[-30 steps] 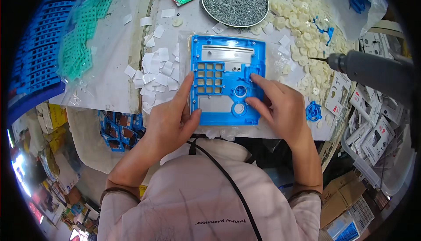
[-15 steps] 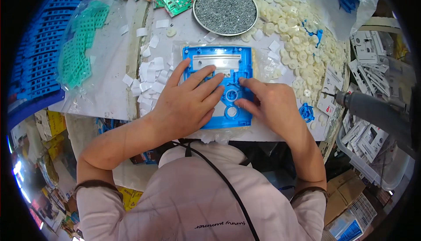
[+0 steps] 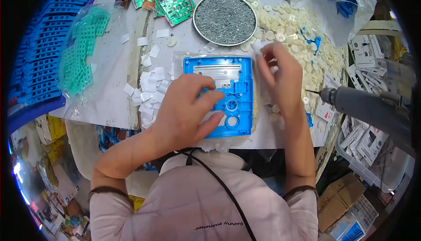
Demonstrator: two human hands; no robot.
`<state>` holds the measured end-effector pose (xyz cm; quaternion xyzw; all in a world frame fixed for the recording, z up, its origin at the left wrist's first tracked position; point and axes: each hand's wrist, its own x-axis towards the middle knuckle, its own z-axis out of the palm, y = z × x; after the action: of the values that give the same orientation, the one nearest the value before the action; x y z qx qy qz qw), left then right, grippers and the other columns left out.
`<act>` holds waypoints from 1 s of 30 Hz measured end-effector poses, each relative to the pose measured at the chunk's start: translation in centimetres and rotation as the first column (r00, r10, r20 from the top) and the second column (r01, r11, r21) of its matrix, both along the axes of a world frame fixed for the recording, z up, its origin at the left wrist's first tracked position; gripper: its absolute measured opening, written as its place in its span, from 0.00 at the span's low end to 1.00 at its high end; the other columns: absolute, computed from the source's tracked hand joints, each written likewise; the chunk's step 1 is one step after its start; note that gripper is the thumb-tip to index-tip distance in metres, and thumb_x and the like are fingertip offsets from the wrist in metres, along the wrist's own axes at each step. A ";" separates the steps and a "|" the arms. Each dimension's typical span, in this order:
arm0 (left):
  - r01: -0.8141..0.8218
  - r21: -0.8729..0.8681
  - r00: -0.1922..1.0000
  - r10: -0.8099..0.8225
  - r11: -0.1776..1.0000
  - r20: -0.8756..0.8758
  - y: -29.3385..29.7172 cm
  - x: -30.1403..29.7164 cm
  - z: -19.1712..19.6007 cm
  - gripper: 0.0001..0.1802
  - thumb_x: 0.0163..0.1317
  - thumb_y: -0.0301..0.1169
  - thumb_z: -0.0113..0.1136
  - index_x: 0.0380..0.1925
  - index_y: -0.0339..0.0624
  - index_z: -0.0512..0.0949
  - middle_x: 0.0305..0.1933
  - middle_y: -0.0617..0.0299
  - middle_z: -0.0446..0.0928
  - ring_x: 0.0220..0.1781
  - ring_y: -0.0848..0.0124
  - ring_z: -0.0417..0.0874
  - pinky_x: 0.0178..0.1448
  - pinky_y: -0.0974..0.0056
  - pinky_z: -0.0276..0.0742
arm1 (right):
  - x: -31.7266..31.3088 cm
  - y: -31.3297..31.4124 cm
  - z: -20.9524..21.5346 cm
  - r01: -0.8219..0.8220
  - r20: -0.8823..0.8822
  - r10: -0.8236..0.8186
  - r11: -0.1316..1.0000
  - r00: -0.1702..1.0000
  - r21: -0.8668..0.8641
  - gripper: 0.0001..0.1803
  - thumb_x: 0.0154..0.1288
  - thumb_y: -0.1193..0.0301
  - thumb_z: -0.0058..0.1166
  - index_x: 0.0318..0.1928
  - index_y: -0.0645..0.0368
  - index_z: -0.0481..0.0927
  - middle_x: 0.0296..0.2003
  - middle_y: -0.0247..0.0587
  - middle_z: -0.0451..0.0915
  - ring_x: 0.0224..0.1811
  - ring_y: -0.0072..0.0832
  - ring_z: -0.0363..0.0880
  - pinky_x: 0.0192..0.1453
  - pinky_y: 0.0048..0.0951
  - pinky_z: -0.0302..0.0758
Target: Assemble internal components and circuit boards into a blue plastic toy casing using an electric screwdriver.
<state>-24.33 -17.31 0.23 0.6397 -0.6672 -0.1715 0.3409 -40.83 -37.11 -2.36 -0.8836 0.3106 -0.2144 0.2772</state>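
A blue plastic housing [image 3: 245,109] lies on a clear plastic bag at the bench front, its ribbed inner side up, with a silver strip and round openings. My left hand [image 3: 186,105] is over its left side, fingers bent and apart, holding nothing that I can see. My right hand [image 3: 283,76] is beyond the housing's right edge, by a heap of cream round discs [image 3: 302,34]. Its fingertips are pinched together at a small whitish piece [image 3: 258,46]; whether that is a paper slip or a disc, I cannot tell.
A round tin of small metal screws [image 3: 224,19] stands behind the housing. White paper slips [image 3: 153,83] are scattered left. Green circuit boards [image 3: 174,4] and bagged green grids [image 3: 81,52] lie farther off. A grey power screwdriver [image 3: 368,109] juts in from the right.
My right hand has left the housing and moved up and right to the discs. My left hand has lifted and curled its fingers. The view has shifted slightly.
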 end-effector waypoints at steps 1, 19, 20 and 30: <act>-0.044 0.048 0.993 0.049 0.998 -0.104 -0.3 -0.1 0.4 0.18 0.58 0.34 0.69 0.47 0.41 0.80 0.47 0.54 0.78 0.50 0.53 0.81 0.51 0.48 0.75 | -0.3 1.5 0.7 -0.117 0.074 0.117 0.993 0.990 -0.006 0.10 0.59 0.77 0.63 0.42 0.57 0.81 0.36 0.44 0.81 0.38 0.41 0.81 0.41 0.39 0.79; -0.078 -0.007 0.995 0.077 0.997 -0.057 1.0 -1.3 -0.5 0.11 0.58 0.26 0.68 0.41 0.40 0.81 0.36 0.55 0.81 0.37 0.56 0.82 0.40 0.54 0.76 | -2.1 7.9 4.0 -0.126 -0.225 0.129 0.992 0.966 0.027 0.10 0.63 0.71 0.64 0.29 0.59 0.77 0.23 0.43 0.80 0.23 0.39 0.81 0.28 0.40 0.74; -0.036 -0.051 0.999 0.035 0.998 -0.008 0.3 -0.7 -0.7 0.11 0.57 0.26 0.68 0.41 0.41 0.81 0.38 0.56 0.80 0.39 0.56 0.82 0.42 0.54 0.76 | -1.8 7.8 3.5 -0.165 -0.256 0.150 0.986 0.955 -0.039 0.10 0.60 0.71 0.64 0.26 0.59 0.75 0.21 0.45 0.79 0.24 0.41 0.82 0.28 0.42 0.75; 0.080 -0.081 0.995 -0.075 0.993 0.068 0.3 -1.1 -2.8 0.14 0.54 0.26 0.68 0.43 0.44 0.83 0.41 0.60 0.76 0.42 0.59 0.77 0.49 0.53 0.70 | -1.2 8.7 3.0 -0.234 -0.406 0.141 0.954 0.903 -0.187 0.10 0.55 0.71 0.63 0.24 0.56 0.73 0.20 0.41 0.78 0.22 0.36 0.81 0.23 0.38 0.74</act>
<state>-25.42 -17.05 -2.60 0.6038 -0.7088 -0.1356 0.3386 -42.03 -28.45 0.62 -0.9605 0.2451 -0.0420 0.1246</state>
